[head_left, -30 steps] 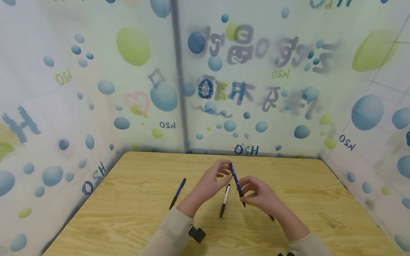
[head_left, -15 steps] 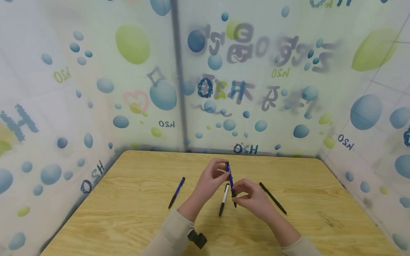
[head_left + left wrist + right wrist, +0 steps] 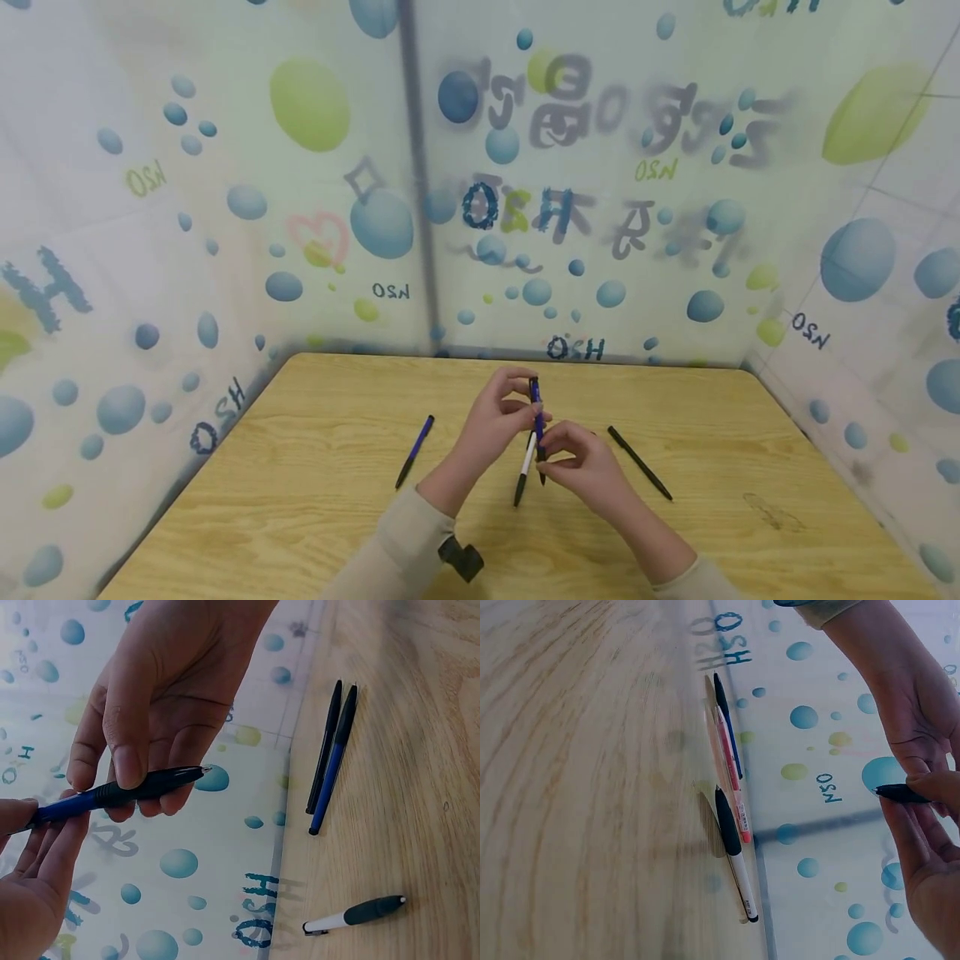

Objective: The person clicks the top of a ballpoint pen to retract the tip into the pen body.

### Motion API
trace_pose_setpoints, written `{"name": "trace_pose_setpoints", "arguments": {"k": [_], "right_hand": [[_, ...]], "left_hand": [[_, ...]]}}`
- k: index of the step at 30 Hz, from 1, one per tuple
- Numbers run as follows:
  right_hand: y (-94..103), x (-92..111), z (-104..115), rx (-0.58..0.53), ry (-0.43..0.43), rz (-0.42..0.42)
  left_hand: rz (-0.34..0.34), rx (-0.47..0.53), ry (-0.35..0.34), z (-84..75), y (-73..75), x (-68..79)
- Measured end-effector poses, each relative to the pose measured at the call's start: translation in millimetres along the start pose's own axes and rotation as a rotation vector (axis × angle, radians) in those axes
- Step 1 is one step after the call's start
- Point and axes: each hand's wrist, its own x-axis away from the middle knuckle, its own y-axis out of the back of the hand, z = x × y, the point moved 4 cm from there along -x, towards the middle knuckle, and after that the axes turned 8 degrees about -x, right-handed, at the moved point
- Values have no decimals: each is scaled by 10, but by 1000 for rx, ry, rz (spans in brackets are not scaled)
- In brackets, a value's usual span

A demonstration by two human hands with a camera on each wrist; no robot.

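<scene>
Both hands hold one blue ballpoint pen [image 3: 536, 392] with a black grip, above the middle of the table. My left hand [image 3: 491, 421] pinches its blue upper part between thumb and fingers. Lower down, my right hand [image 3: 588, 462] pinches the black grip near the writing tip. The pen slants tip downward in the head view. In the left wrist view the bare metal tip of the held pen [image 3: 169, 780] sticks out past the right fingers. Just behind it on the table lies a white pen [image 3: 526, 468] with a dark grip.
A second blue pen [image 3: 415, 452] lies on the wooden table [image 3: 300, 517] left of the hands, a black pen [image 3: 639, 462] to the right. The right wrist view also shows a red pen [image 3: 727, 754]. Patterned curtains [image 3: 337, 317] surround the table's back and sides.
Both hands have moved a little left with the blue pen, which now stands more upright. The black pen on the right, mostly hidden behind the right arm before, now shows in full.
</scene>
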Motion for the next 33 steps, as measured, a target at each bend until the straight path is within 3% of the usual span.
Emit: {"name": "trace_pose_setpoints", "arguments": {"k": [8, 15, 33], "right_hand": [[-45, 20, 7, -46, -21, 10], [-54, 16, -3, -60, 3, 10], [-56, 5, -28, -143, 70, 115]], "left_hand": [[-11, -9, 2, -47, 22, -17], [-6, 46, 37, -47, 43, -38], [9, 149, 57, -111, 77, -34]]}}
